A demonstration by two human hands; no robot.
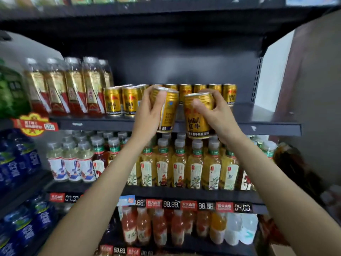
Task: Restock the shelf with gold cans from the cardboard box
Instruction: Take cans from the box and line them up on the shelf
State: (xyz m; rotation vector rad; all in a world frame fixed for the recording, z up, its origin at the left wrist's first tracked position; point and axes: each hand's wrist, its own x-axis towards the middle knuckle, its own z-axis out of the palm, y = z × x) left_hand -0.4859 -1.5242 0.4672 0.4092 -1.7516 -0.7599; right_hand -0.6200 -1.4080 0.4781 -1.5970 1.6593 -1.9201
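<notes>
Both forearms reach up toward the shelf (239,115). My left hand (150,109) is wrapped around one gold can (168,111), tilted, top leaning left, held in front of the shelf's front edge. My right hand (217,111) grips a second gold can (198,117), nearly upright, just beside the first; I cannot tell whether the two touch. Neither can rests on the shelf. Behind them, a row of gold cans (228,94) stands along the back edge, with more cans (112,103) forward at the left. Gold-and-red bottles (73,89) fill the left end. Right front corner bare. Cardboard box not seen.
</notes>
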